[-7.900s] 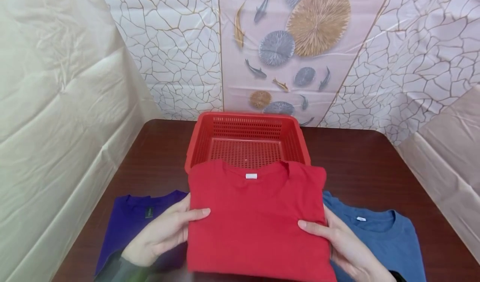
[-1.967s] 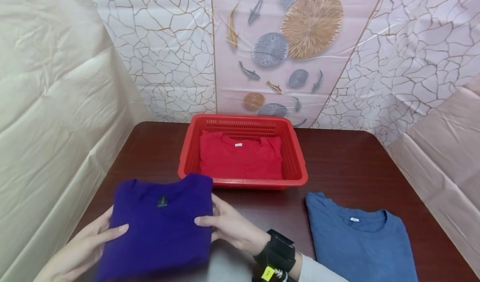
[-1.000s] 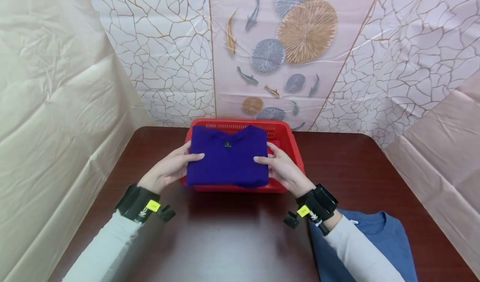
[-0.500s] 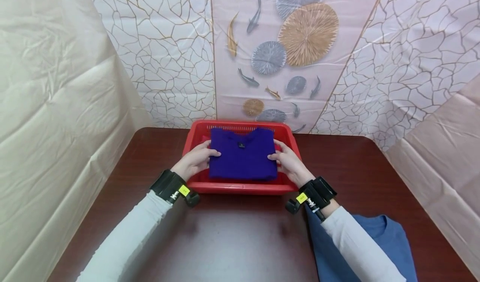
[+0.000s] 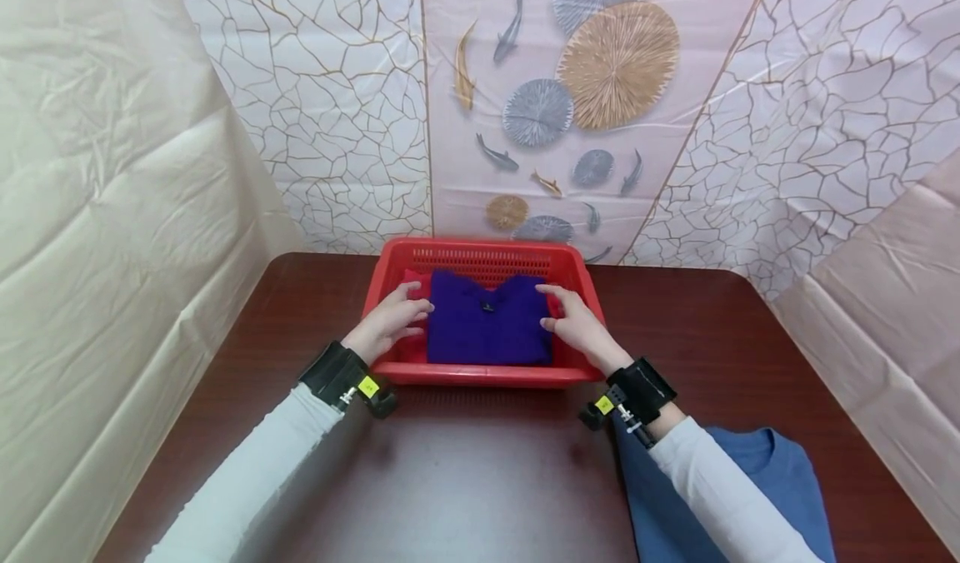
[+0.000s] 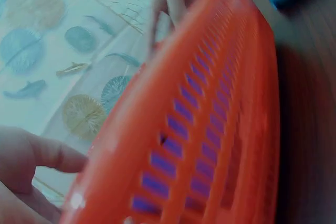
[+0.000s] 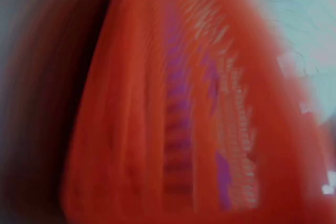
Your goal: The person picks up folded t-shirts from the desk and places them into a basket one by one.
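A folded purple T-shirt [image 5: 489,330] lies in the red plastic basket [image 5: 480,376], its dark neck label toward the back. Under it, a red T-shirt [image 5: 414,348] shows at the left side. My left hand [image 5: 390,317] hovers at the shirt's left edge with fingers spread and nothing in them. On the opposite side my right hand [image 5: 576,323] is likewise spread, fingertips right at the shirt's right edge. In the left wrist view purple cloth shows through the slots of the basket wall [image 6: 178,124]. The right wrist view is blurred, with the basket side filling it.
A folded blue T-shirt [image 5: 780,480] lies at the right front of the dark wooden table [image 5: 315,296], partly hidden by my right forearm. Patterned cloth [image 5: 360,130] hangs behind the table, and plain pale cloth [image 5: 135,238] closes off the left side.
Both hands carried the purple T-shirt from the left of the table to the basket. Since half a second ago it has dropped onto the red T-shirt, and the fingers have let go and spread.
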Tool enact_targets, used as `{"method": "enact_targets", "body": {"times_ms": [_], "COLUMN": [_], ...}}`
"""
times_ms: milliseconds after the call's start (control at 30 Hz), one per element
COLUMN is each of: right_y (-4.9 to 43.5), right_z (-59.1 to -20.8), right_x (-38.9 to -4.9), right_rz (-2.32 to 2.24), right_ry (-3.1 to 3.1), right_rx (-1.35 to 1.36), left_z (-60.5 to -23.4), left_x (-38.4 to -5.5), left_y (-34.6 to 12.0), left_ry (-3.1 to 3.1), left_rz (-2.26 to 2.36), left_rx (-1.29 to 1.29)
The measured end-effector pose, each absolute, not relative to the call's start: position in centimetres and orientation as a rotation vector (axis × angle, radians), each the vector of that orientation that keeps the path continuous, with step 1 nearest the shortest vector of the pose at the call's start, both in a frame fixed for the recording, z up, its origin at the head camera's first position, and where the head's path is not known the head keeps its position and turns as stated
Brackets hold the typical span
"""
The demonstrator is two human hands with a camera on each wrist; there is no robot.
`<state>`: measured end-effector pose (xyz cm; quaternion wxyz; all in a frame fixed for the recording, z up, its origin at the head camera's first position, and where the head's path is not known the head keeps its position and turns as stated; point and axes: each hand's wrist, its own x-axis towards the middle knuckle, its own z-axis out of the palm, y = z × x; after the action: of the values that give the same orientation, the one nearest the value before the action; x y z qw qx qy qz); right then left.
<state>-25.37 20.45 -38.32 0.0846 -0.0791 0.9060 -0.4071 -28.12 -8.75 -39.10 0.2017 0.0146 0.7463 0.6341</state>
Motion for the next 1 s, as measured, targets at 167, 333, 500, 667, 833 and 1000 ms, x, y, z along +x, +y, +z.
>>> {"method": "enact_targets", "body": {"times_ms": [167,333,500,667,833,1000], "right_y": [20.4,20.0,19.7,19.3,19.0,18.9], "right_z": [-38.6,-39.2,-39.4,-39.2,-39.1,-38.7], "right_x": [-25.5,-25.4,-25.2,-25.1,-24.9,-23.9], "right_rz": [-0.495,-0.364,-0.372,-0.380,-0.429,-0.548], "right_ry": [2.971,2.790,2.739,2.789,2.961,3.114], "right_rx": [-0.759,-0.790,-0.705,-0.672,-0.572,-0.500], "left_z": [-39.1,-39.5,-39.8,-39.7,-39.5,-38.8], "left_x": [-27.9,-27.2,-26.9,-26.8,-26.4,-24.8], "left_y": [-9.0,-8.9,-8.8,-8.7,-8.1,-6.6], "left_ry": [2.637,2.513,2.414,2.460,2.750,3.036], "left_rz": [1.007,0.494,0.488,0.484,0.617,0.825], "left_rx": [0.693,1.028,0.908,0.902,0.828,0.690]}}
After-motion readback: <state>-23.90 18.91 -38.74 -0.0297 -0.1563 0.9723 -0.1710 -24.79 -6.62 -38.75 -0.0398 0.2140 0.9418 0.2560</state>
